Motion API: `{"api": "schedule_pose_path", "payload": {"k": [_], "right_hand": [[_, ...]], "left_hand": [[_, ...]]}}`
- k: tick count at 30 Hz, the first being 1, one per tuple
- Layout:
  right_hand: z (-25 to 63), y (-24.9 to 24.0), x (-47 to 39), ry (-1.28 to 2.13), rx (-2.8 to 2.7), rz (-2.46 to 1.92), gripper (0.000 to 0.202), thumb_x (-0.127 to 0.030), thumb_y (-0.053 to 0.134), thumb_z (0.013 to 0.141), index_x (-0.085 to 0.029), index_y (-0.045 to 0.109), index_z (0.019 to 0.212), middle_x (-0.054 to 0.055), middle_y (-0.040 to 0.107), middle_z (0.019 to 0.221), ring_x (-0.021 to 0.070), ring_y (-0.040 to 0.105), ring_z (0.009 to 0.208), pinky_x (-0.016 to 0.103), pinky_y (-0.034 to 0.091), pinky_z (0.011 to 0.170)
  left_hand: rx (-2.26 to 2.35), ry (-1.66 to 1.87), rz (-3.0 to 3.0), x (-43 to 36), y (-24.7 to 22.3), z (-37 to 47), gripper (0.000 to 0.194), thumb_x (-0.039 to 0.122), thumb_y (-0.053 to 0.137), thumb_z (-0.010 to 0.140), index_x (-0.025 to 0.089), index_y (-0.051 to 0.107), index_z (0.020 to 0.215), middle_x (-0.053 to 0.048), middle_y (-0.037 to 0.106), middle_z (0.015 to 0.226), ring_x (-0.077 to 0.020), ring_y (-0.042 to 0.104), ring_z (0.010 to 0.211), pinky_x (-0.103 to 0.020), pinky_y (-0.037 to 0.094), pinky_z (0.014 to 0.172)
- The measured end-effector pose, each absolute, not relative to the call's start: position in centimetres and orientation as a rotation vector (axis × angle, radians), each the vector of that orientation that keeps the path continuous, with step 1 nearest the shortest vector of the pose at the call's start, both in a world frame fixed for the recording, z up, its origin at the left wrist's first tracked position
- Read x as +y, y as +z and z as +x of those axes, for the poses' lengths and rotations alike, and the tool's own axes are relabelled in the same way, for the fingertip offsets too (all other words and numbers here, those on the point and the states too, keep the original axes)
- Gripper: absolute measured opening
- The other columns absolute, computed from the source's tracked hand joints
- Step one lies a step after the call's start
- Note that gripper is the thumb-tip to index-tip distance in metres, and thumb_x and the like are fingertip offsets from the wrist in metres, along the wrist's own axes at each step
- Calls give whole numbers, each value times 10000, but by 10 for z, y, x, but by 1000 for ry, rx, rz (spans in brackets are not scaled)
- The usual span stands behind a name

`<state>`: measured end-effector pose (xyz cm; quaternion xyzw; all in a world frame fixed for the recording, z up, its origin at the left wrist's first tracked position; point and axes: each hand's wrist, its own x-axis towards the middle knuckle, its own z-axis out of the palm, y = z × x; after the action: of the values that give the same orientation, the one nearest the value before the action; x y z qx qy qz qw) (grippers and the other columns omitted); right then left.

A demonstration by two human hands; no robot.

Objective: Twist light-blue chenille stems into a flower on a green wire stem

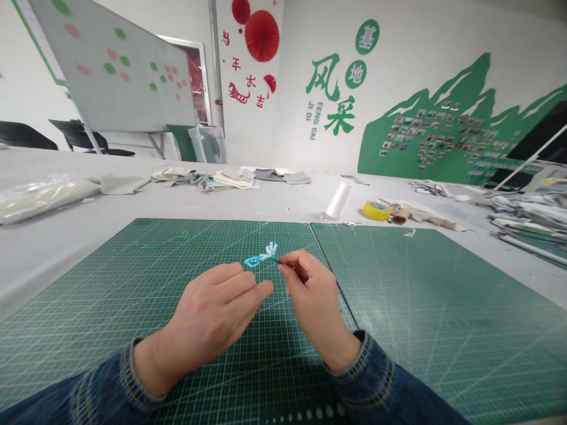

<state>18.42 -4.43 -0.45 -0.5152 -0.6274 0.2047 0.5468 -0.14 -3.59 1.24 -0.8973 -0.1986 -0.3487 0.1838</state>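
Pinched between thumb and fingertips of my right hand is the thin, dark green stem of a small beaded flower. Its petals are pale and bead-like, and a bright blue loop sticks out to the left. My left hand is beside it, slightly nearer to me, with fingers folded together and the thumb pointing right. Its fingertips are turned away, so whatever they may hold is hidden. Both hands are above a green gridded cutting mat. A loose green thread lies on that mat's far left part.
A second cutting mat adjoins on the right. Beyond the mats stand a white thread cone and a yellow tape roll. Fabric pieces lie farther back, a plastic-wrapped bundle at left, and piled material at right.
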Motion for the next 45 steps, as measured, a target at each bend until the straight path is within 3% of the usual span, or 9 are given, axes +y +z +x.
{"api": "schedule_pose_path", "payload": {"k": [4, 12, 17, 22, 30, 35, 38, 41, 45], "right_hand": [[185, -7, -46, 186, -1728, -1185, 192, -117, 514, 930, -226, 662, 875, 36, 659, 845, 183, 610, 786, 323, 477, 734], [188, -8, -48, 55, -2066, -1153, 241, -86, 470, 952, -210, 675, 925, 58, 675, 870, 195, 602, 801, 328, 466, 726], [185, -3, -50, 284, -2128, -1004, 239, -108, 465, 972, -210, 674, 919, 43, 671, 882, 183, 607, 823, 330, 476, 748], [185, 4, -51, 546, -1899, -928, 162, -112, 580, 919, -229, 685, 879, 4, 654, 825, 154, 600, 775, 305, 464, 706], [186, 0, -44, 925, -1321, -967, 42, -194, 681, 837, -226, 663, 816, -63, 497, 613, 102, 427, 554, 255, 340, 525], [185, -5, -40, 1017, -1166, -967, 44, -213, 677, 832, -214, 633, 835, -61, 546, 656, 83, 428, 526, 239, 333, 504], [185, -6, -38, 964, -1192, -1064, 39, -200, 652, 838, -217, 649, 873, -55, 566, 680, 90, 439, 531, 245, 342, 507], [186, -7, -38, 771, -1325, -1189, 100, -162, 625, 845, -212, 686, 907, -21, 620, 749, 126, 533, 636, 273, 411, 591], [187, -7, -41, 406, -1567, -1220, 156, -107, 580, 877, -204, 700, 900, 10, 646, 828, 159, 592, 757, 298, 444, 682]], "left_hand": [[-544, -951, -2436, -37, 18, -5, 168, 112, 540, 929, 162, 650, 1046, 2, 615, 701, -151, 528, 614, -329, 481, 612], [-825, -1104, -2463, -25, 21, -13, 145, 145, 579, 928, 170, 710, 983, -22, 648, 748, -165, 542, 680, -327, 464, 656], [-1352, -1276, -2769, -8, 24, -20, 123, 241, 648, 890, 230, 743, 811, 10, 686, 760, -150, 610, 739, -293, 459, 701], [-1828, -1560, -3074, 6, 21, -24, 100, 309, 705, 807, 228, 760, 791, -8, 747, 822, -178, 656, 801, -303, 488, 741], [-2125, -1996, -3225, -3, 5, -6, 113, 317, 780, 736, 208, 756, 750, 1, 731, 773, -154, 617, 788, -303, 460, 803], [-1968, -2036, -3266, -15, 0, 5, 65, 273, 772, 750, 209, 761, 758, -13, 759, 824, -167, 656, 829, -300, 484, 805], [-1673, -1867, -3155, -19, 2, 6, 49, 243, 728, 802, 216, 763, 779, -8, 751, 795, -161, 661, 772, -287, 485, 717], [-1345, -1627, -2930, -23, 3, 6, 85, 196, 684, 854, 211, 757, 814, 3, 707, 731, -139, 622, 688, -275, 456, 643], [-950, -1346, -2669, -29, 4, 4, 104, 155, 629, 902, 181, 730, 896, -13, 660, 739, -156, 579, 704, -300, 459, 657]]}}
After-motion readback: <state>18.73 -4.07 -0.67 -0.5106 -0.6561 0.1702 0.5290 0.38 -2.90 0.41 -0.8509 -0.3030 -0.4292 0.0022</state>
